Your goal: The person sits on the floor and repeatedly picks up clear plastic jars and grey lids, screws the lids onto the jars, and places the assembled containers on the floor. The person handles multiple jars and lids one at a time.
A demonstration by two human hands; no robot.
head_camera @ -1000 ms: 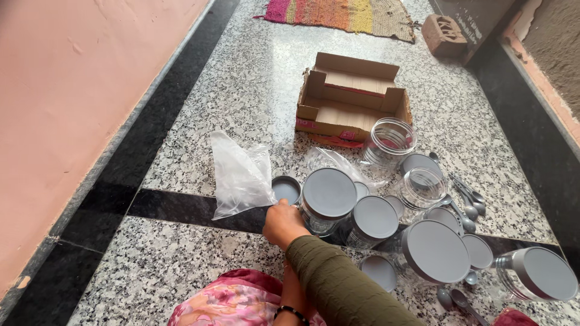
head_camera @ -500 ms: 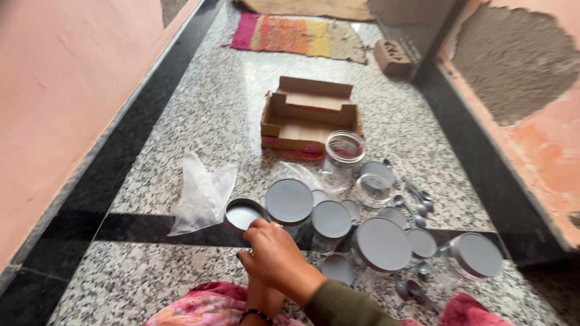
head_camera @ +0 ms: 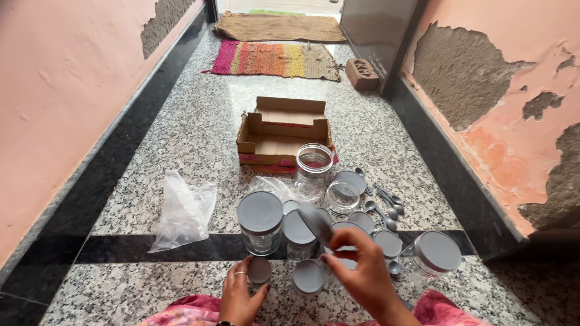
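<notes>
My left hand [head_camera: 240,296] grips a small clear jar with a grey lid [head_camera: 260,271] standing on the granite floor. My right hand [head_camera: 361,271] holds a grey lid [head_camera: 316,222] tilted up above a cluster of clear jars. A large lidded jar [head_camera: 260,221] and a medium lidded jar [head_camera: 298,233] stand just beyond my hands. Two open jars [head_camera: 314,166] stand further back. Another lidded jar [head_camera: 433,255] lies on its side to the right.
An open cardboard box [head_camera: 282,137] sits behind the jars. A crumpled plastic bag [head_camera: 182,211] lies to the left. Several grey spoons [head_camera: 384,206] lie to the right. Pink walls run along both sides; a striped rug [head_camera: 273,59] and a brick [head_camera: 362,74] lie beyond.
The camera has tilted up and shows more of the corridor. My left hand has moved from the bag's side onto the small jar. My right hand has come into view holding a lid.
</notes>
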